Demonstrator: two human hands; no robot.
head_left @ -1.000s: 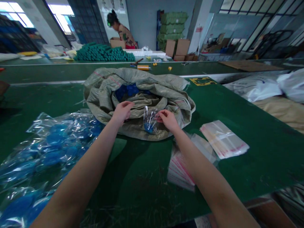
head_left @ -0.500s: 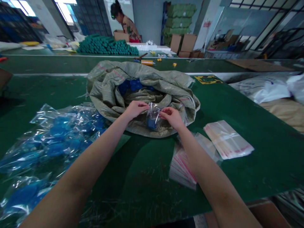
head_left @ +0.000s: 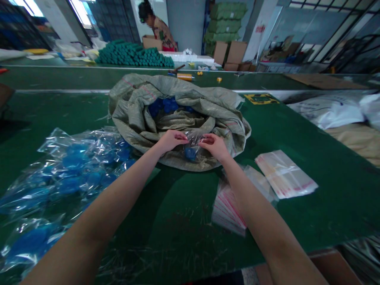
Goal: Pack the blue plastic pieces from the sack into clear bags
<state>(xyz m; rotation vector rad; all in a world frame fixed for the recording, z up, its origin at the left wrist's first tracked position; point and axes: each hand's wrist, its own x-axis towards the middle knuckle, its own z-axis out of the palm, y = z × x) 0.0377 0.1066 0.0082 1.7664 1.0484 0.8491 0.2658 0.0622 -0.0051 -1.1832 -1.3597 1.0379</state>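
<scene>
Between my two hands hangs a clear plastic bag (head_left: 194, 139) with a blue item (head_left: 190, 152) at its bottom. My left hand (head_left: 172, 140) pinches the bag's upper left edge. On the opposite edge, the fingers of my right hand (head_left: 215, 146) are closed on the plastic. Behind and below the hands lies a large woven sack (head_left: 133, 95), its mouth rolled open, with several blue pieces (head_left: 170, 105) inside. The exact shape of the bagged item is blurred.
Several filled clear bags with blue items (head_left: 74, 160) cover the table's left. Right of my forearm lie fanned-out flat bags (head_left: 227, 209) and a banded stack of bags (head_left: 285, 174). Across the far bench, a person (head_left: 162, 31) stands behind piled green rolls (head_left: 130, 54).
Both hands have dropped slightly. The bag's top now looks wider and lower between my fingers, and the blue item stays at its bottom.
</scene>
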